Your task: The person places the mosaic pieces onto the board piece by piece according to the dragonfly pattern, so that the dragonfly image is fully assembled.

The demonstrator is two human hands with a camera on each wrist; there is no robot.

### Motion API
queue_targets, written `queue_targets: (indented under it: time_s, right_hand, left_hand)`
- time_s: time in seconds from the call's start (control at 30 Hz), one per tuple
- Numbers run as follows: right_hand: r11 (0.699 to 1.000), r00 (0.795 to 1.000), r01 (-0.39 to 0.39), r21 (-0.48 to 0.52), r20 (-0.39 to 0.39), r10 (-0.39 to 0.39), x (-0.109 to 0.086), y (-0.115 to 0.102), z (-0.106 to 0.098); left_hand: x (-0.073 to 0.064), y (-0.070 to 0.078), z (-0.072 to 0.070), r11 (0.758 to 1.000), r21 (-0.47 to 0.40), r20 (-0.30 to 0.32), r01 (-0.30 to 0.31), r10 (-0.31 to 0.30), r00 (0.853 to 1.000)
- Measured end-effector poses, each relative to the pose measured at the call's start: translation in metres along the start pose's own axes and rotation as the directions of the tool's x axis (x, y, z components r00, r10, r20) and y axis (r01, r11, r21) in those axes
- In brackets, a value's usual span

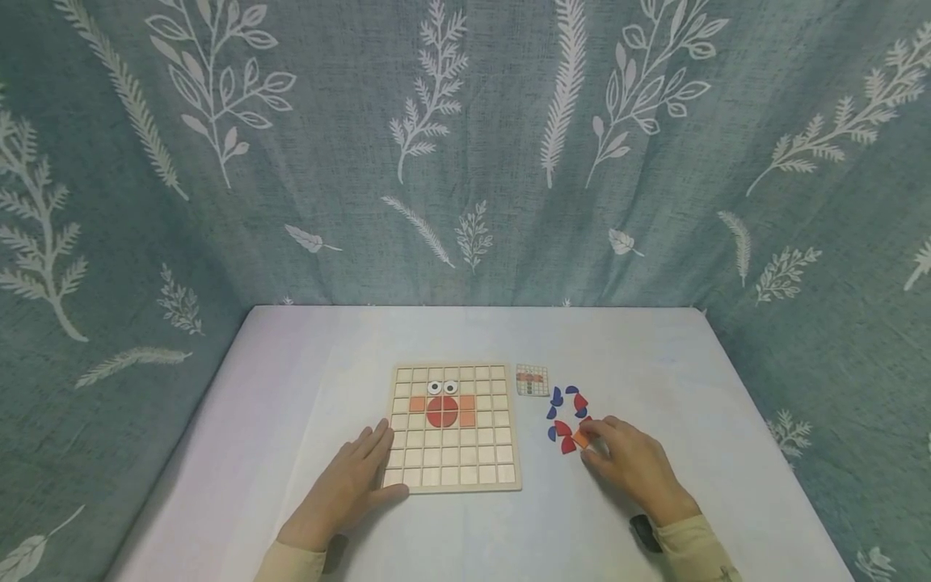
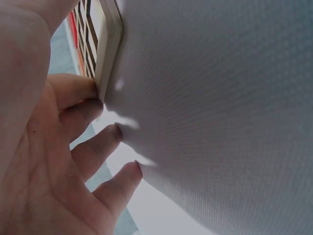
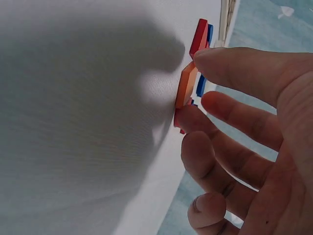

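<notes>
- Right hand (image 1: 633,466): thumb and fingertips curl in to pinch a flat orange square tile (image 3: 186,86), wood or hard plastic by the look of it, across its edges. Cannot tell whether it is clear of the white tabletop (image 1: 618,339).
- Tile's place: right of my pale wooden grid board (image 1: 488,457), just beside red wedge-shaped tiles (image 1: 569,445) and dark-blue curved tiles (image 1: 557,398), nearer me than the small printed paper card (image 1: 532,388).
- Handling, my guess: light, stiff, hard to break; smooth faces could slip under dry skin.
- Best hold: two opposite side edges, thumb against one, fingertips against the other, top face free. Thin sides offer little purchase; a wide pinch may drag a neighbouring red piece.
- Left hand (image 1: 349,485): fingers extended and relaxed, touching the board's left edge, gripping nothing. Light pressure there should steady it.
</notes>
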State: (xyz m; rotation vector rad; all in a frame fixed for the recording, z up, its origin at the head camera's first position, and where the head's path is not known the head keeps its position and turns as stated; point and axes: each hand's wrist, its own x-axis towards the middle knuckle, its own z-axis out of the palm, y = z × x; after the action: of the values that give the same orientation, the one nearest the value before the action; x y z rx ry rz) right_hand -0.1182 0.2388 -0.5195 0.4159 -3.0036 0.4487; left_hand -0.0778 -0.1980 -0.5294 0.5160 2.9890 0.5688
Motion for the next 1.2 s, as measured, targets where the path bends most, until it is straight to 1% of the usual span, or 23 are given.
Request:
queue_targets:
  time_s: [0.2,0.33,0.6,0.83,1.0,1.2]
  right_hand:
    - [0.998,0.998,0.044,-0.035,-0.047,-0.045,0.004,0.001,0.003]
    - [0.998,0.998,0.046,-0.033,-0.051,-0.048,0.006,0.000,0.005]
    - [0.999,0.999,0.039,-0.020,-0.015,-0.039,0.005,-0.003,0.005]
    - [1.000,0.998,-0.002,-0.020,0.063,0.003,0.002,-0.006,0.003]
    - [0.999,0.997,-0.025,-0.029,0.074,0.027,0.003,-0.009,0.004]
    - [0.998,0.996,-0.036,-0.047,0.074,0.039,0.004,-0.009,0.004]
  left_hand:
    - [0.000,0.001,0.000,1.000,-0.003,0.000,-0.003,0.003,1.000]
    - [0.000,0.002,0.000,1.000,-0.007,-0.012,-0.009,0.009,1.000]
    - [0.000,0.003,-0.001,1.000,-0.011,-0.017,-0.008,0.008,1.000]
    - [-0.003,0.003,0.000,1.000,-0.007,-0.020,-0.005,0.005,1.000]
    - [-0.003,0.004,-0.001,1.000,-0.011,-0.028,-0.005,0.004,1.000]
    - [-0.002,0.003,-0.002,1.000,-0.004,0.001,0.008,-0.008,1.000]
